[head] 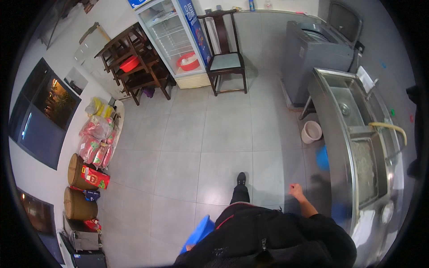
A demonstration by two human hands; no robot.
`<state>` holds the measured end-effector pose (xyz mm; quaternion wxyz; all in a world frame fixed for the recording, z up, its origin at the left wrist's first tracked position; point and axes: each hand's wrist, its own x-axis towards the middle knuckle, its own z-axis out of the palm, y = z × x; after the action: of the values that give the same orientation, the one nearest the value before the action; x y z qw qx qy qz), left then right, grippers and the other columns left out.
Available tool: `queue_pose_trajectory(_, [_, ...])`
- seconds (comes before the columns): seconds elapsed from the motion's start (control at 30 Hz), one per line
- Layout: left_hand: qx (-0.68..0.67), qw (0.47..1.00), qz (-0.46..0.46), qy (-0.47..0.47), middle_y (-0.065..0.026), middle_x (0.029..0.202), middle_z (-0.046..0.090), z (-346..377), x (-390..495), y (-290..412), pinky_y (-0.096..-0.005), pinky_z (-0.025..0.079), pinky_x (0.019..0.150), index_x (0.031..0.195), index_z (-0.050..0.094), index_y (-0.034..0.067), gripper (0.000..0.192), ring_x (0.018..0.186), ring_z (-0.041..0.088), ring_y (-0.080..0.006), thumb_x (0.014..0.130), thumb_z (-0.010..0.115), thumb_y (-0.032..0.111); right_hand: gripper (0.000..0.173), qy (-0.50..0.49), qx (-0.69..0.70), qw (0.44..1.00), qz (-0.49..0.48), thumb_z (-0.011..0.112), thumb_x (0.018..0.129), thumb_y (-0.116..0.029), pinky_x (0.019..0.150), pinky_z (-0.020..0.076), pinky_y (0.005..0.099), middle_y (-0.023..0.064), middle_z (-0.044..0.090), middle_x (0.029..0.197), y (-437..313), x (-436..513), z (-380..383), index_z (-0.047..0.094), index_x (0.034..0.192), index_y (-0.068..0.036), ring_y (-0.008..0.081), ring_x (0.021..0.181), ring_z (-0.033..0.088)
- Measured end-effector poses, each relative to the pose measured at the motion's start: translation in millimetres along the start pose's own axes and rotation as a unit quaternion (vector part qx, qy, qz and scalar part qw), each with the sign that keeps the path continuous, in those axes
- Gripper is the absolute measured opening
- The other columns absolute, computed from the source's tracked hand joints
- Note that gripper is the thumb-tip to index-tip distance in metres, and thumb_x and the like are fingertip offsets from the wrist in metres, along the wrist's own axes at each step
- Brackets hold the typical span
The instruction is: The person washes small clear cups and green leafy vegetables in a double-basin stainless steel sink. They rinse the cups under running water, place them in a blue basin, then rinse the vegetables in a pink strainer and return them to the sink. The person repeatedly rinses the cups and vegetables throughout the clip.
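Note:
Low in the picture, my left hand (190, 247) shows only in small part beside my black jacket. It is closed on a blue object (199, 232), perhaps a plastic basin or dustpan, whose rest my body hides. My right hand (295, 190) hangs over the tiled floor with its fingers curled, holding nothing that I can see. To its right runs a stainless steel double sink (344, 160), with water in the nearer basin and a yellow hose (390, 125) above. One black shoe (241, 179) is in front of me.
A white bucket (311, 132) and a blue container (322, 158) stand by the sink. Ahead are a washing machine (311, 57), a wooden chair (226, 63), a glass-door fridge (172, 40) and stacked wooden chairs (137, 63). Bagged goods (97, 134) and round drums (80, 203) line the left wall.

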<state>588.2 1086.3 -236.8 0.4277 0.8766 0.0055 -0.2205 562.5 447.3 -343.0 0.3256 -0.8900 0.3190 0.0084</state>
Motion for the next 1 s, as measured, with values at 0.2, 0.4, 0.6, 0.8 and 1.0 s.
queue_pose_trajectory(0.2, [0.089, 0.96, 0.075, 0.255, -0.0142, 0.084, 0.06, -13, 237, 46, -0.0433, 0.045, 0.071, 0.088, 0.056, 0.005, 0.029, 0.073, 0.058, -0.0285, 0.084, 0.06, 0.033, 0.021, -0.103, 0.119, 0.943, 0.294, 0.056, 0.083, -0.021, 0.061, 0.0547, 0.0375, 0.0134, 0.068, 0.067, 20, 54, -16, 0.07, 0.079, -0.005, 0.0248, 0.063, 0.07])
queue_pose_trajectory(0.4, [-0.61, 0.753, -0.149, 0.198, -0.0103, 0.113, 0.058, 10, 543, 242, -0.0549, 0.048, 0.076, 0.108, 0.057, 0.007, 0.031, 0.101, 0.055, -0.0329, 0.084, 0.059, 0.027, 0.021, -0.246, -0.29, 0.92, 0.097, 0.064, 0.081, -0.027, 0.06, 0.0545, 0.0398, 0.0106, 0.071, 0.087, 71, 81, -20, 0.072, 0.09, -0.01, 0.029, 0.074, 0.068])
queue_pose_trajectory(0.6, [-0.642, 0.757, -0.118, 0.03, -0.0126, 0.122, 0.055, 86, 715, 491, -0.048, 0.05, 0.089, 0.123, 0.049, 0.005, 0.057, 0.11, 0.054, -0.0345, 0.071, 0.067, 0.018, 0.017, -0.092, 0.165, 0.871, 0.454, 0.061, 0.081, -0.02, 0.07, 0.0531, 0.0389, 0.0069, 0.07, 0.078, 65, 127, -23, 0.072, 0.08, -0.008, 0.0232, 0.079, 0.069])
queue_pose_trajectory(0.8, [-0.66, 0.73, -0.017, -0.176, -0.0084, 0.127, 0.053, 218, 757, 738, -0.0488, 0.046, 0.095, 0.125, 0.049, 0.009, 0.055, 0.117, 0.051, -0.0294, 0.075, 0.068, 0.02, 0.018, -0.025, 0.106, 0.897, 0.428, 0.061, 0.081, -0.017, 0.07, 0.0515, 0.0403, 0.014, 0.069, 0.078, 72, 216, -108, 0.071, 0.082, -0.001, 0.0268, 0.081, 0.069])
queue_pose_trajectory(1.0, [-0.669, 0.694, 0.027, -0.265, -0.0093, 0.121, 0.058, 336, 775, 965, -0.0498, 0.046, 0.094, 0.122, 0.053, 0.009, 0.044, 0.112, 0.055, -0.0281, 0.082, 0.067, 0.019, 0.023, 0.173, 0.344, 0.819, 0.425, 0.054, 0.085, -0.012, 0.05, 0.0535, 0.0303, 0.0153, 0.068, 0.074, 109, 301, -198, 0.068, 0.092, 0.006, 0.0225, 0.06, 0.07])
